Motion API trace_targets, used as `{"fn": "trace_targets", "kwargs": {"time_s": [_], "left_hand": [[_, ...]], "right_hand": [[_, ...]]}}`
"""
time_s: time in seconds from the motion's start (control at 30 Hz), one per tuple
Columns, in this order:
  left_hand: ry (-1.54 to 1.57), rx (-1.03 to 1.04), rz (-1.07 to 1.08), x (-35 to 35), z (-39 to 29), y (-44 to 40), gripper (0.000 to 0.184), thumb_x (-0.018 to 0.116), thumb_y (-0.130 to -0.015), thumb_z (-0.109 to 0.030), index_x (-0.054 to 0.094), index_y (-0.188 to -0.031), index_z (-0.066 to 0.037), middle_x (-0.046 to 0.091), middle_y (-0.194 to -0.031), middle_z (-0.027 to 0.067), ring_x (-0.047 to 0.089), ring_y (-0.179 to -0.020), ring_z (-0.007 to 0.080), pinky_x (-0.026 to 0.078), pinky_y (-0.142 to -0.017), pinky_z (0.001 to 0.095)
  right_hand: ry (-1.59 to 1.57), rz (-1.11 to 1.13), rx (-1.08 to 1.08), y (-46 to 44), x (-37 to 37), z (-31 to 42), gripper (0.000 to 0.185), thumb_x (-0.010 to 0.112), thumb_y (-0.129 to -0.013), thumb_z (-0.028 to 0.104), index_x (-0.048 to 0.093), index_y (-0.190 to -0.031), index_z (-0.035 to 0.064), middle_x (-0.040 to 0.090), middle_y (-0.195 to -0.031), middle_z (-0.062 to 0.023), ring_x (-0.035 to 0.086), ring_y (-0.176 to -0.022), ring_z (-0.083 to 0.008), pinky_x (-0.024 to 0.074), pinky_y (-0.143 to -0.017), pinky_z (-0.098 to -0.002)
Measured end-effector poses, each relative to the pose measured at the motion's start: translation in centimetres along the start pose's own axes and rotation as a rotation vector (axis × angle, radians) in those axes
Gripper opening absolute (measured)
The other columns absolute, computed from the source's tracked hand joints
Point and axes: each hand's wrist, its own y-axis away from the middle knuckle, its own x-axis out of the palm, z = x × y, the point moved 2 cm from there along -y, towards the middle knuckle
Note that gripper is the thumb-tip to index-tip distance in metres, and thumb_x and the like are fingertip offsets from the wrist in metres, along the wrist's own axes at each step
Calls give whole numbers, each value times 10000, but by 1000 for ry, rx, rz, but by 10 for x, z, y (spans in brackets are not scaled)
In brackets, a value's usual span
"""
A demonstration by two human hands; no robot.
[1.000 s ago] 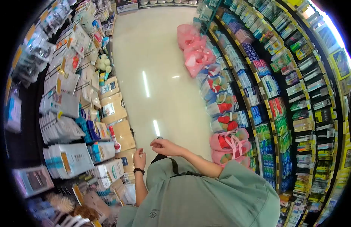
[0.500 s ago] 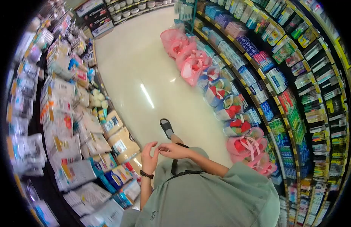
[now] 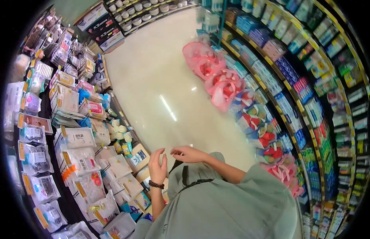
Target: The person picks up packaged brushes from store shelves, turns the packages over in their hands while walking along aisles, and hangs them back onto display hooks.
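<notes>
My left hand [image 3: 157, 167] is raised in front of my body, its thumb apart from its loosely curved fingers, with nothing in it. A dark beaded bracelet [image 3: 156, 185] circles that wrist. Just to its right, my right hand [image 3: 187, 154] reaches in from the other side, fingers loosely bent and no object visible in it. A small gap separates the two hands. Both are in front of my grey-green shirt [image 3: 221, 199], above a dark strap [image 3: 199, 183] at the waist. Packaged goods on the left shelf lie nearest to my left hand.
Hanging packs [image 3: 80, 137] line the left side of a pale aisle floor [image 3: 153, 71]. Pink mesh bundles [image 3: 227, 89] stand along the right shelf, below rows of boxed goods [image 3: 278, 83]. Bowls [image 3: 146, 17] and stacked dark boxes [image 3: 101, 28] are at the far end.
My hands have drawn apart, from fingertips meeting to a small gap. The view has shifted along the aisle, and my sandalled foot has gone out of sight.
</notes>
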Motion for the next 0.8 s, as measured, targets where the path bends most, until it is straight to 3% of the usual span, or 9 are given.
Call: {"fn": "trace_targets", "kwargs": {"time_s": [0.13,0.33,0.63,0.8], "left_hand": [[81,-125,-37,-4,43,-51,203,624,-889,-46,646,-1085,1,672,-1033,165,645,-975,341,504,-862,405],[105,-164,-18,-13,130,-146,200,626,-890,-65,655,-1081,-10,675,-1026,165,644,-980,346,501,-867,410],[26,-214,-168,-119,233,-365,204,624,-893,-63,649,-1087,-5,673,-1045,167,635,-1008,349,497,-878,410],[9,-161,-228,-163,241,-480,194,617,-904,-56,649,-1086,1,673,-1053,159,638,-1003,341,498,-877,391]], "right_hand": [[-115,88,70,-70,-25,-2,294,569,-985,199,587,-1194,-7,678,-1095,-118,633,-1001,-212,500,-894,-339],[55,180,63,-200,-68,-7,306,575,-976,219,592,-1194,6,676,-1079,-134,632,-974,-221,498,-873,-344],[234,191,90,-427,-146,55,289,556,-978,203,600,-1182,4,676,-1023,-139,643,-899,-223,511,-800,-349],[62,137,109,-510,-184,77,290,555,-986,201,595,-1177,-13,682,-985,-142,656,-920,-224,517,-831,-344]]}}
